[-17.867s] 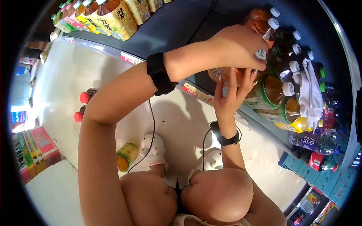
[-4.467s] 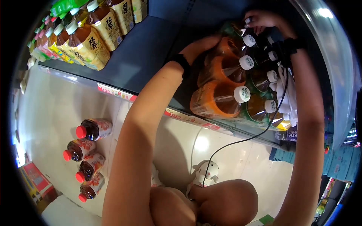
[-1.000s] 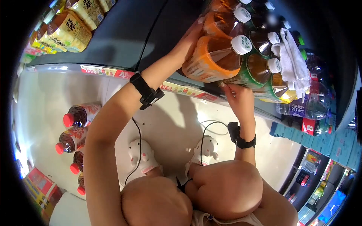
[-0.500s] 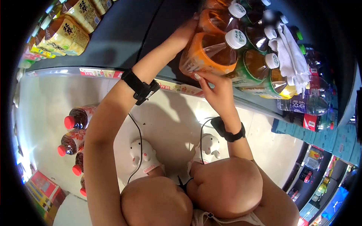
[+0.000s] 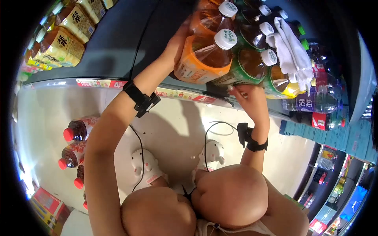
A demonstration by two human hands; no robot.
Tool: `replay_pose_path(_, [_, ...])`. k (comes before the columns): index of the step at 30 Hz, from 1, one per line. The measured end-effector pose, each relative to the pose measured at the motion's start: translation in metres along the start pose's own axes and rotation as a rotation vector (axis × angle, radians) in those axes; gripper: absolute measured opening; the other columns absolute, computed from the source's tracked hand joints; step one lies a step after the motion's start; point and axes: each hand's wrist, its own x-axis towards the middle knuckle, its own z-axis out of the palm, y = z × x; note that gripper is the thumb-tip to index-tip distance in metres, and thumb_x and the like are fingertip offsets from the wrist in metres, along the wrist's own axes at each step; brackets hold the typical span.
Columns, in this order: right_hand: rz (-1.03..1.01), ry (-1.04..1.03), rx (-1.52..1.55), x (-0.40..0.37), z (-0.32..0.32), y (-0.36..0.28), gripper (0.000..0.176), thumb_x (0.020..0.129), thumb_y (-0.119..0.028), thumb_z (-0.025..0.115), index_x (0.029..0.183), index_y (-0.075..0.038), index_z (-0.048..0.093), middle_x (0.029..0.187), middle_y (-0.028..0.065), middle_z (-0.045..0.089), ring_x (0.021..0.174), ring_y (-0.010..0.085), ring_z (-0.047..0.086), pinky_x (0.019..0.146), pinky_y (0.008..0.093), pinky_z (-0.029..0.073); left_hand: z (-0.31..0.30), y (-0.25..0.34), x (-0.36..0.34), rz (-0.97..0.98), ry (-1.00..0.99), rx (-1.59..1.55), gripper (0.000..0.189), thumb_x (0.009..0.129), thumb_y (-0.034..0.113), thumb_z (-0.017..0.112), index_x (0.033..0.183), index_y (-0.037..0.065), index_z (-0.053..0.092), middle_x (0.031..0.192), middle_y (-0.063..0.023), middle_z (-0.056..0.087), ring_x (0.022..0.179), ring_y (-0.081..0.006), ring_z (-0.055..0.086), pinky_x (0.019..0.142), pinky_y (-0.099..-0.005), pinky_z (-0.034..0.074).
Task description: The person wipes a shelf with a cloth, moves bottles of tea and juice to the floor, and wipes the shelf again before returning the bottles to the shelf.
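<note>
My left hand [image 5: 180, 36] reaches along the left side of the orange-labelled drink bottles, its fingers hidden behind them. The front orange bottle [image 5: 204, 59] stands upright at the shelf edge with a white cap; another orange bottle [image 5: 206, 19] stands behind it. My right hand [image 5: 254, 100] is at the front of a green-labelled bottle [image 5: 250, 67], fingertips close to its lower edge. The thumb and fingers are bent with a gap between them, and nothing shows in them. A yellow-labelled bottle [image 5: 281, 82] stands just right of the green one.
A white cloth [image 5: 291, 55] drapes over bottles on the right. Price strips [image 5: 169, 93] line the edge of the dark shelf [image 5: 114, 43]. Yellow-labelled bottles [image 5: 65, 47] stand at the far left. Red-capped bottles [image 5: 75, 155] are on the floor, left of my arm.
My right hand has let go of the front orange bottle and moved right to the green-labelled one. The view has shifted slightly; my left hand stays beside the orange bottles.
</note>
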Motion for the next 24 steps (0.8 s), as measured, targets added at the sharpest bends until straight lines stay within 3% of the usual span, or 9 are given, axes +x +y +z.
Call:
replay_pose_path(1, [0.012, 0.031, 0.115, -0.007, -0.004, -0.004, 0.024, 0.082, -0.024, 0.067, 0.074, -0.001, 0.068, 0.064, 0.0182, 0.060, 0.058, 0.0357, 0.059, 0.052, 0.0386, 0.044, -0.006, -0.001, 0.005, -0.073, 0.007, -0.005, 0.049, 0.100, 0.043, 0.037, 0.140, 0.016, 0.036, 0.135, -0.0114, 0.047, 0.120, -0.0232, 0.051, 0.100, -0.0336, 0.043])
replay_pose_path(4, [0.141, -0.094, 0.105, -0.033, -0.022, 0.017, 0.024, 0.081, -0.024, 0.067, 0.074, -0.002, 0.068, 0.064, 0.0184, 0.060, 0.060, 0.0356, 0.060, 0.053, 0.0389, 0.045, -0.005, -0.002, 0.000, 0.038, -0.001, 0.119, 0.051, 0.100, 0.043, 0.036, 0.142, 0.014, 0.034, 0.135, -0.0119, 0.047, 0.120, -0.0235, 0.051, 0.099, -0.0336, 0.044])
replay_pose_path(5, [0.208, -0.122, -0.087, -0.036, -0.030, 0.021, 0.024, 0.081, -0.025, 0.067, 0.075, -0.002, 0.069, 0.065, 0.0183, 0.060, 0.062, 0.0365, 0.060, 0.055, 0.0393, 0.046, -0.004, -0.003, -0.002, 0.050, 0.003, 0.132, 0.051, 0.100, 0.042, 0.035, 0.142, 0.014, 0.033, 0.135, -0.0120, 0.047, 0.120, -0.0235, 0.051, 0.099, -0.0336, 0.044])
replay_pose_path(8, [0.110, 0.093, -0.240, -0.022, -0.025, 0.054, 0.018, 0.078, -0.021, 0.064, 0.077, -0.004, 0.070, 0.067, 0.0182, 0.061, 0.064, 0.0378, 0.060, 0.056, 0.0407, 0.046, -0.004, -0.003, -0.004, 0.030, 0.027, 0.118, 0.051, 0.100, 0.041, 0.034, 0.143, 0.014, 0.032, 0.135, -0.0121, 0.047, 0.121, -0.0232, 0.051, 0.100, -0.0331, 0.044])
replay_pose_path(13, [0.152, 0.046, -0.061, -0.034, -0.028, 0.048, 0.015, 0.080, -0.011, 0.061, 0.090, -0.002, 0.069, 0.085, 0.0202, 0.065, 0.075, 0.0337, 0.064, 0.062, 0.0361, 0.049, -0.010, -0.006, -0.003, 0.063, 0.024, 0.153, 0.050, 0.101, 0.039, 0.033, 0.143, 0.014, 0.031, 0.136, -0.0115, 0.047, 0.122, -0.0228, 0.050, 0.101, -0.0320, 0.043])
replay_pose_path(16, [0.052, 0.197, -0.168, -0.033, -0.025, 0.061, 0.016, 0.077, -0.018, 0.064, 0.084, -0.005, 0.071, 0.075, 0.0158, 0.066, 0.070, 0.0353, 0.063, 0.062, 0.0386, 0.049, -0.005, -0.003, -0.001, 0.023, 0.079, 0.159, 0.048, 0.101, 0.039, 0.032, 0.142, 0.013, 0.034, 0.135, -0.0117, 0.049, 0.122, -0.0226, 0.050, 0.101, -0.0319, 0.043])
replay_pose_path(17, [0.132, 0.123, -0.274, -0.028, -0.027, 0.066, 0.017, 0.077, -0.020, 0.065, 0.081, -0.005, 0.071, 0.072, 0.0160, 0.065, 0.068, 0.0354, 0.062, 0.061, 0.0391, 0.049, -0.006, -0.003, 0.000, 0.021, 0.087, 0.174, 0.048, 0.101, 0.039, 0.031, 0.141, 0.013, 0.035, 0.135, -0.0118, 0.049, 0.122, -0.0226, 0.050, 0.101, -0.0319, 0.043])
replay_pose_path(24, [0.201, 0.159, -0.089, -0.052, -0.026, 0.078, 0.019, 0.076, -0.020, 0.066, 0.084, -0.003, 0.071, 0.075, 0.0168, 0.066, 0.068, 0.0363, 0.063, 0.063, 0.0390, 0.050, -0.008, -0.002, -0.001, 0.022, 0.102, 0.226, 0.044, 0.102, 0.035, 0.030, 0.139, 0.011, 0.038, 0.132, -0.0130, 0.051, 0.122, -0.0226, 0.051, 0.100, -0.0309, 0.044])
